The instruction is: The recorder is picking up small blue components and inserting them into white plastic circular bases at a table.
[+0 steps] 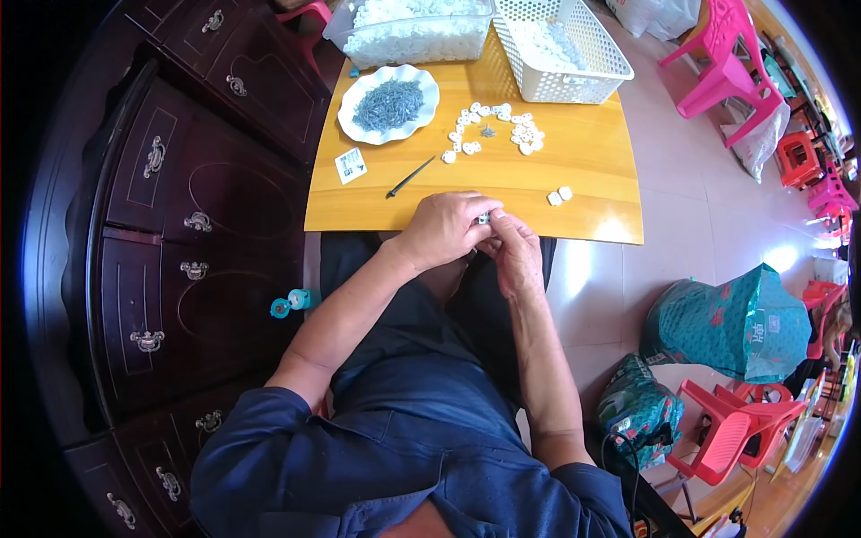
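Observation:
At the near edge of the wooden table, my left hand (439, 229) and my right hand (517, 255) meet with fingertips pinched. Between them is a small pale piece with a greenish part (484, 218), mostly hidden by the fingers. Beyond the hands, a thin black pointed stick (411, 177) lies slantwise on the table. Small white plastic pieces (527, 136) form a loose arc around a little heap of grey slender bits (488, 132). Two more white pieces (560, 196) rest near the right edge. A wavy-rimmed white plate (352, 124) holds many grey screw-like bits (390, 105).
A clear tub (421, 45) and a white perforated basket (574, 90), both holding white pieces, stand at the table's far side. A white card (351, 166) lies left. Dark cabinets (206, 251) flank the left; teal bags (731, 327) and pink chairs (731, 76) stand right.

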### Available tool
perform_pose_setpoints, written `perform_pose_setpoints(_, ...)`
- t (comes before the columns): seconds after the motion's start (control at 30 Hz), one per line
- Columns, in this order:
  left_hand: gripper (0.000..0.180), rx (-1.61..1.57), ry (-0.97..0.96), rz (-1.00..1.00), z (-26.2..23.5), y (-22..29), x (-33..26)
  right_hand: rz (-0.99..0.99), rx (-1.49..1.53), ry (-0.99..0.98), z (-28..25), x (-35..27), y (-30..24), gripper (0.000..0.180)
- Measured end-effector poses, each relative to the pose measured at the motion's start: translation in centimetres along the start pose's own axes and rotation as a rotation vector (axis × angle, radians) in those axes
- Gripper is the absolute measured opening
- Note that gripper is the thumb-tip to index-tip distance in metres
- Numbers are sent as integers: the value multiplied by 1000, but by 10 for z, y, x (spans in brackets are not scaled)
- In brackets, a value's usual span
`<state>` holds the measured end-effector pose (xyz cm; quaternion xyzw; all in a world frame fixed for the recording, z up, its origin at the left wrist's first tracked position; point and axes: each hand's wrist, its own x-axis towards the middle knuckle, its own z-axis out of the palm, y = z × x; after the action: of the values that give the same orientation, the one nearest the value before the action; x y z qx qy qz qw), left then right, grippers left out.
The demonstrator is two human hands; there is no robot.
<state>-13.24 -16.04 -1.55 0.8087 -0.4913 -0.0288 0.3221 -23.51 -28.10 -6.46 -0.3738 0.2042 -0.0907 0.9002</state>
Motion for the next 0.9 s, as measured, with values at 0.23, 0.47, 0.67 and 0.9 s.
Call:
perform_pose_setpoints(0.23,29,-24,-6,-24,-9,8,4,-158,-89,74,1,2,1,23)
perform_pose_setpoints(0.47,25,42,45,77,-8,5,7,-183,-58,88,-1,5,4,21)
perform_pose_setpoints(0.67,26,53,34,114,-3,1,9,-176,-31,81,-4,6,4,20)
perform_pose_setpoints(0.9,26,4,40,142,-2,-2,13,-202,-52,67,-9,6,6,21)
